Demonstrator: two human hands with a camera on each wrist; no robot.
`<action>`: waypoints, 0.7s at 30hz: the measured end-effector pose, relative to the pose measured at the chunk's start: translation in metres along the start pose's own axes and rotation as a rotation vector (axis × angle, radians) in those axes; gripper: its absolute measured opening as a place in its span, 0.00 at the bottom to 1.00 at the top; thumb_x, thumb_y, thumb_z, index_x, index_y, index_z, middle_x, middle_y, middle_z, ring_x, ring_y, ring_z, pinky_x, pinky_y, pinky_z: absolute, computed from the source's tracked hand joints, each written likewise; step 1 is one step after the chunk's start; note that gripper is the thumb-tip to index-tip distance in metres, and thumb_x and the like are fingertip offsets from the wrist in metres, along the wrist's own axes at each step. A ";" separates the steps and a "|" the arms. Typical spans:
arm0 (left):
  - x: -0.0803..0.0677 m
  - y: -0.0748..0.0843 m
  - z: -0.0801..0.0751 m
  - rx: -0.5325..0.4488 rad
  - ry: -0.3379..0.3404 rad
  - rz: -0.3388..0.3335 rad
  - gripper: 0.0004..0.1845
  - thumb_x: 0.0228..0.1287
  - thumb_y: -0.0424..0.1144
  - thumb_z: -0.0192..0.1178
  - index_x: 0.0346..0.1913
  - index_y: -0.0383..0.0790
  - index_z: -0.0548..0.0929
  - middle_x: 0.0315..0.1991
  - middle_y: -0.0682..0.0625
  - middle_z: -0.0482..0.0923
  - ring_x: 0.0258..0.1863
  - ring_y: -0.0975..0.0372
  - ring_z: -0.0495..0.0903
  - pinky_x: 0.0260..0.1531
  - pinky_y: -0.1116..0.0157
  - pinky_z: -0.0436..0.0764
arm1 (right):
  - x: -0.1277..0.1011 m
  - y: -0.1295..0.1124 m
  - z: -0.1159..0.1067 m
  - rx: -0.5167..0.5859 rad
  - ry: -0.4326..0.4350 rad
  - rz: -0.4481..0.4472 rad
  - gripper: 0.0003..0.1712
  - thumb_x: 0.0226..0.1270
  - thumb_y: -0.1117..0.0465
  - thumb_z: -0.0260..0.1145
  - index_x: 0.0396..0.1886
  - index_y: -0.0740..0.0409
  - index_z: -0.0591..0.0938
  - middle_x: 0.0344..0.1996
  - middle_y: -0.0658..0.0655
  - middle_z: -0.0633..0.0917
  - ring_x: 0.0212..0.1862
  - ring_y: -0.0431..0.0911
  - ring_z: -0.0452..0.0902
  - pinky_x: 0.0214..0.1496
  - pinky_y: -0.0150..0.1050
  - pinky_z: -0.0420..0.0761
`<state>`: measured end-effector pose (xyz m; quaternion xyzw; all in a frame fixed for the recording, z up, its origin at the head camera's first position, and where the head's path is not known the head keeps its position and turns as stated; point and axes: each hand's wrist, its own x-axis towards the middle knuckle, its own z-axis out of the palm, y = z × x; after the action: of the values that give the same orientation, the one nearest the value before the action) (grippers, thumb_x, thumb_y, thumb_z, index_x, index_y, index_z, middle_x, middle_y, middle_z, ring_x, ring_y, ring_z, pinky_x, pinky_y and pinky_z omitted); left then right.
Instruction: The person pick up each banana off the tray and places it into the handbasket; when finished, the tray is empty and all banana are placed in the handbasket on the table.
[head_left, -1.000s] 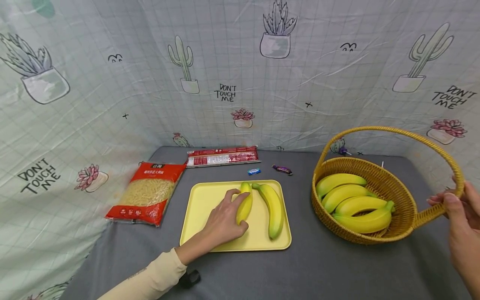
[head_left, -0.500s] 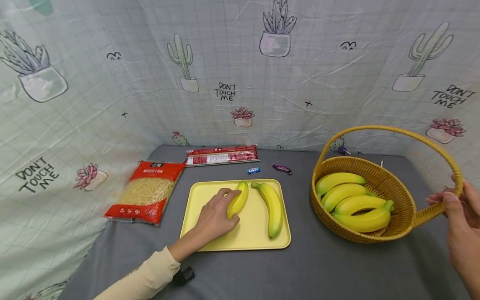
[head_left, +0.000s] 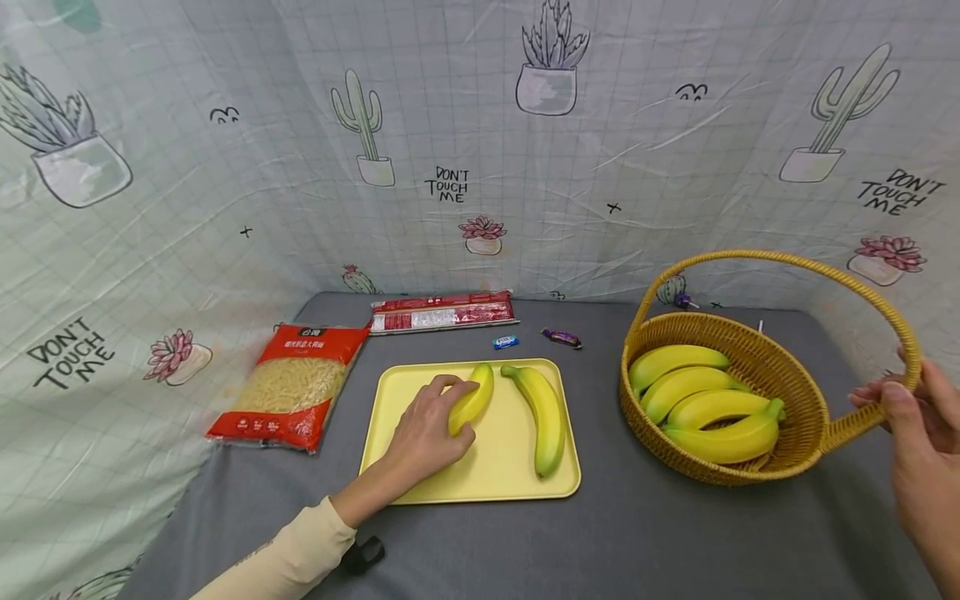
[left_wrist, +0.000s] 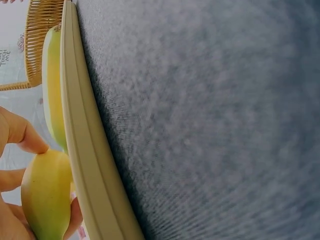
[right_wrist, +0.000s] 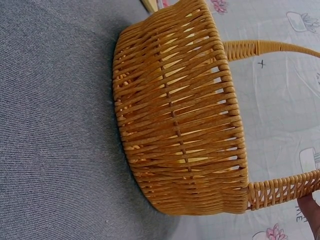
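Note:
Over the yellow tray [head_left: 510,487], my left hand [head_left: 427,429] grips a banana [head_left: 480,398] between thumb and fingers. The left wrist view shows this banana [left_wrist: 47,195] close by the tray's rim [left_wrist: 87,135]. A second banana [head_left: 543,421] lies on the tray's right side, its stem pointing to the back. At the far right my right hand [head_left: 918,442] holds the handle [head_left: 903,342] of a wicker basket [head_left: 798,392], thumb in front. Several bananas [head_left: 697,400] lie side by side in the basket. In the right wrist view the basket [right_wrist: 180,120] stands on the grey cloth.
A red bag of pasta [head_left: 292,383] lies left of the tray. Behind the tray are a long red packet [head_left: 442,312], a small blue candy [head_left: 506,342] and a purple-wrapped candy [head_left: 562,338]. A patterned curtain [head_left: 555,208] closes off the back and sides.
My left hand has shifted the banana leftward on the tray, away from the second banana, and it now leans more. The right hand keeps its hold on the basket handle.

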<state>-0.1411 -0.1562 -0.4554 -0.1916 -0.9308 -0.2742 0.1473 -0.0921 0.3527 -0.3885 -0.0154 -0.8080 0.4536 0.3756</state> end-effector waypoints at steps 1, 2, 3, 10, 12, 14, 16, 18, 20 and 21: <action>0.000 0.000 0.000 -0.001 0.000 0.003 0.29 0.54 0.32 0.69 0.63 0.43 0.86 0.57 0.46 0.79 0.50 0.49 0.80 0.45 0.48 0.81 | 0.000 0.000 0.000 -0.001 0.000 0.001 0.25 0.84 0.69 0.51 0.76 0.60 0.74 0.42 0.43 0.81 0.44 0.32 0.81 0.50 0.21 0.76; -0.001 0.000 0.000 -0.004 -0.001 0.004 0.29 0.54 0.32 0.69 0.63 0.43 0.86 0.57 0.46 0.79 0.50 0.50 0.80 0.46 0.48 0.80 | 0.000 0.000 0.000 -0.002 -0.001 0.003 0.25 0.85 0.69 0.51 0.77 0.59 0.74 0.43 0.42 0.81 0.44 0.32 0.81 0.50 0.21 0.76; -0.001 -0.001 0.000 -0.007 -0.002 0.005 0.29 0.54 0.32 0.69 0.63 0.43 0.86 0.57 0.46 0.79 0.50 0.50 0.80 0.46 0.48 0.80 | 0.000 0.000 0.001 -0.002 0.000 0.004 0.25 0.85 0.69 0.51 0.77 0.59 0.74 0.42 0.42 0.81 0.44 0.32 0.81 0.50 0.21 0.76; 0.000 0.000 -0.002 -0.025 -0.003 0.015 0.29 0.55 0.31 0.69 0.63 0.44 0.86 0.57 0.46 0.78 0.51 0.50 0.79 0.48 0.49 0.79 | 0.000 -0.001 0.001 -0.002 -0.002 0.005 0.25 0.85 0.69 0.51 0.76 0.59 0.74 0.42 0.44 0.81 0.44 0.32 0.81 0.50 0.20 0.76; 0.000 0.000 -0.002 -0.033 -0.002 0.019 0.29 0.55 0.32 0.69 0.64 0.45 0.86 0.57 0.46 0.79 0.52 0.51 0.79 0.49 0.49 0.79 | 0.001 -0.002 0.001 -0.004 0.000 0.003 0.25 0.85 0.69 0.51 0.76 0.60 0.74 0.42 0.43 0.81 0.43 0.32 0.81 0.50 0.20 0.75; 0.001 0.001 -0.002 -0.047 0.000 0.022 0.29 0.56 0.32 0.70 0.64 0.45 0.86 0.57 0.46 0.79 0.53 0.51 0.80 0.50 0.49 0.79 | 0.001 -0.002 0.001 -0.005 0.001 0.001 0.25 0.85 0.69 0.51 0.76 0.60 0.74 0.42 0.43 0.81 0.43 0.32 0.81 0.50 0.20 0.76; 0.002 0.003 -0.003 -0.060 -0.001 0.021 0.29 0.56 0.33 0.69 0.64 0.45 0.86 0.58 0.47 0.79 0.53 0.51 0.80 0.51 0.49 0.79 | 0.001 -0.002 0.001 -0.004 0.002 0.000 0.25 0.85 0.69 0.51 0.76 0.60 0.75 0.42 0.43 0.81 0.43 0.32 0.81 0.50 0.20 0.76; 0.003 0.006 -0.004 -0.074 -0.003 0.019 0.29 0.56 0.33 0.69 0.64 0.45 0.86 0.58 0.47 0.79 0.54 0.52 0.80 0.51 0.49 0.79 | 0.001 -0.002 0.001 -0.002 0.003 0.001 0.25 0.85 0.69 0.51 0.76 0.60 0.75 0.42 0.43 0.81 0.43 0.32 0.81 0.50 0.20 0.76; 0.005 0.009 -0.005 -0.084 0.000 0.020 0.29 0.56 0.33 0.69 0.65 0.45 0.86 0.58 0.47 0.79 0.53 0.53 0.80 0.50 0.49 0.79 | 0.001 -0.001 0.001 0.001 0.002 0.006 0.25 0.84 0.70 0.52 0.76 0.60 0.74 0.42 0.43 0.81 0.43 0.32 0.81 0.50 0.21 0.76; 0.006 0.011 -0.005 -0.086 -0.001 0.022 0.29 0.56 0.33 0.69 0.65 0.45 0.85 0.58 0.47 0.79 0.53 0.53 0.80 0.50 0.50 0.79 | 0.001 -0.001 0.001 0.002 0.002 0.009 0.25 0.84 0.70 0.52 0.76 0.60 0.74 0.42 0.43 0.81 0.43 0.32 0.81 0.50 0.21 0.76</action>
<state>-0.1409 -0.1491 -0.4443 -0.2079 -0.9160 -0.3125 0.1413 -0.0932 0.3516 -0.3879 -0.0191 -0.8072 0.4558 0.3746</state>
